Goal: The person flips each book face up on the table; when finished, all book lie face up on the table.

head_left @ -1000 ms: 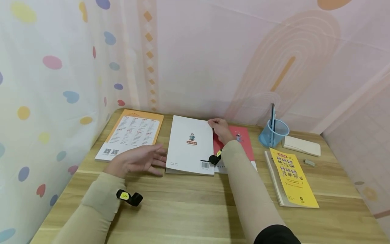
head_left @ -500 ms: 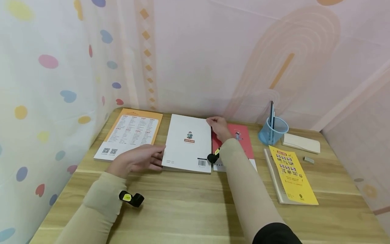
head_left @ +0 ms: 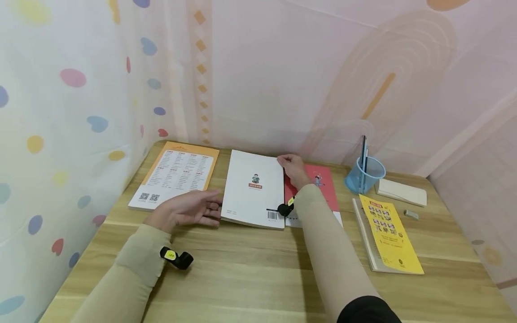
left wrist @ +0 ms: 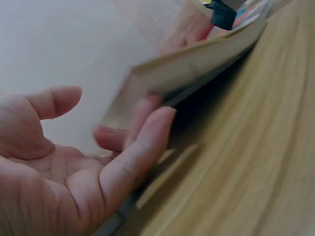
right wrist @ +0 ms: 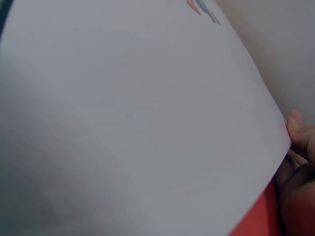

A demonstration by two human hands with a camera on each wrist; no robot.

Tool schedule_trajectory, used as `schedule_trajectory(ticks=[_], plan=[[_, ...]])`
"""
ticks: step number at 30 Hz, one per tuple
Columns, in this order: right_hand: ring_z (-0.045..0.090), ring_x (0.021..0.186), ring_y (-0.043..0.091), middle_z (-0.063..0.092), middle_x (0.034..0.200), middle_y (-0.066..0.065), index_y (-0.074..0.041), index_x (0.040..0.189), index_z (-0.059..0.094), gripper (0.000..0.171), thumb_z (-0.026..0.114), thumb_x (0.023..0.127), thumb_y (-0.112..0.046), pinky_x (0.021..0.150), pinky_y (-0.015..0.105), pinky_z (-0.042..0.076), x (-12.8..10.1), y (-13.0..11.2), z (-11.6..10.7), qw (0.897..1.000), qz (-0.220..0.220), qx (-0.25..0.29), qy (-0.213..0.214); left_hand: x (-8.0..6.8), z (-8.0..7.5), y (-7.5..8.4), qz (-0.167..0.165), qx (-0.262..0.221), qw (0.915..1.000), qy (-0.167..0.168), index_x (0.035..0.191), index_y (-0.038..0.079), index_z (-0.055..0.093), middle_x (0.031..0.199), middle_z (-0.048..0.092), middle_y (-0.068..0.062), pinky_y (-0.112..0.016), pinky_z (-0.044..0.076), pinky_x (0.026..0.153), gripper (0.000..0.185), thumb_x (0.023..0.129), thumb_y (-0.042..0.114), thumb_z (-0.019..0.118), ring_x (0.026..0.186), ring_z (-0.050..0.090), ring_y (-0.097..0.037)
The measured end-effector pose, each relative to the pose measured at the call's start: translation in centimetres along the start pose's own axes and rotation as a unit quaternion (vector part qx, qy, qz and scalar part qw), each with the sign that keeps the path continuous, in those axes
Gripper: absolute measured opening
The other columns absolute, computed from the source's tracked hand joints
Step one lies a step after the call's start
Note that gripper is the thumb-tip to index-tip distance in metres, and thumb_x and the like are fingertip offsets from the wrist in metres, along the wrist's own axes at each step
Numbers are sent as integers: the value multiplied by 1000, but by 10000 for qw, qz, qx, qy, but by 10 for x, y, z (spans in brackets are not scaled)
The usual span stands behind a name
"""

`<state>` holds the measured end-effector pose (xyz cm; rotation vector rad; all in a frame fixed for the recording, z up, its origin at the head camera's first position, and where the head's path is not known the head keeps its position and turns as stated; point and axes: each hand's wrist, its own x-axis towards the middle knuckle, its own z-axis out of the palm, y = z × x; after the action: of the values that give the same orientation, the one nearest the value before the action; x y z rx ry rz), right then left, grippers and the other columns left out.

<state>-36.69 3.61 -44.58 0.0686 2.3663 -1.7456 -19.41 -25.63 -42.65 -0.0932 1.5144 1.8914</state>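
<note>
A white book [head_left: 254,188] lies back cover up in the middle of the wooden desk [head_left: 258,273], overlapping a red book [head_left: 325,188]. My right hand [head_left: 292,168] pinches the white book's far right corner; the right wrist view shows the thumb [right wrist: 297,129] on the cover [right wrist: 138,113] and the red book [right wrist: 256,221] beneath. My left hand [head_left: 190,210] rests on the desk at the book's near left edge. In the left wrist view its nearly straight fingers [left wrist: 147,132] touch the book's slightly raised corner [left wrist: 197,59], with the thumb held apart.
An orange-edged book [head_left: 177,175] lies at far left by the dotted curtain. On the right are a blue pen cup [head_left: 363,176], a white pad [head_left: 400,193], a small eraser [head_left: 411,214] and a yellow booklet [head_left: 389,233]. Walls close in behind and on both sides.
My left hand has drawn in from lying flat and spread on the desk until its fingertips meet the white book's near left edge. The right hand keeps its pinch on the far corner.
</note>
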Motion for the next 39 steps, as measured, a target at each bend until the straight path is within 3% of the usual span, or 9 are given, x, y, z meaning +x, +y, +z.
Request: schedule_trajectory(ticks=[3, 6, 9, 13, 19, 25, 29, 39], plan=[[51, 115, 25, 59, 128, 10, -5, 127, 66, 31, 63, 103, -25, 101, 38, 49, 0, 1, -1, 10000, 55, 22, 44, 4, 4, 0, 33, 169, 9997, 187, 110, 6, 63, 85, 51, 0, -29, 57, 76, 33, 110, 32, 43, 75, 49, -12], [51, 114, 24, 59, 128, 9, -5, 125, 67, 30, 64, 102, -24, 99, 36, 49, 0, 0, -1, 9998, 98, 123, 75, 6, 8, 0, 86, 516, 9979, 375, 106, 9, 65, 86, 49, 0, -24, 48, 71, 30, 108, 33, 48, 76, 44, -13], [51, 113, 24, 59, 127, 9, -5, 124, 67, 29, 64, 102, -24, 98, 35, 49, -1, -1, -1, 9997, 115, 215, 86, 6, 10, -1, 249, 666, 9967, 392, 121, 3, 60, 102, 58, -4, -27, 48, 81, 33, 108, 32, 51, 92, 52, -16], [51, 113, 24, 59, 126, 9, -6, 124, 67, 29, 65, 102, -24, 96, 35, 49, -2, -2, -1, 9995, 134, 281, 85, 7, 11, -3, 443, 542, 9975, 107, 142, -6, 41, 125, 63, -12, -36, 51, 99, 47, 109, 26, 48, 113, 61, -22], [52, 111, 23, 60, 124, 8, -7, 123, 68, 29, 65, 102, -25, 93, 33, 50, -3, -3, 0, 9995, 158, 253, 98, 10, 11, -9, 491, 211, 9984, -160, 138, -13, 33, 123, 64, -19, -40, 56, 95, 41, 107, 9, 49, 107, 67, -24], [53, 106, 22, 60, 122, 10, -5, 123, 67, 28, 65, 102, -24, 90, 31, 50, 0, 0, 0, 9990, 49, 429, 106, 10, 8, -11, 739, 182, 9961, -450, 156, -8, 12, 146, 45, -30, -39, 51, 103, 67, 102, -3, 52, 122, 61, -24], [53, 104, 20, 61, 121, 9, -5, 122, 67, 28, 65, 102, -23, 88, 30, 49, 1, 0, -1, 9985, 31, 520, 137, 9, 6, -11, 818, 216, 9946, -608, 159, -5, 4, 151, 40, -32, -41, 48, 106, 77, 100, -7, 54, 126, 58, -26], [59, 97, 18, 63, 117, 9, -3, 123, 67, 29, 66, 101, -21, 82, 28, 54, 2, -1, -2, 9978, 79, 658, 42, 10, 3, -14, 897, 133, 9947, -487, 160, -3, 2, 150, 40, -33, -49, 40, 113, 81, 98, -9, 54, 131, 55, -32]])
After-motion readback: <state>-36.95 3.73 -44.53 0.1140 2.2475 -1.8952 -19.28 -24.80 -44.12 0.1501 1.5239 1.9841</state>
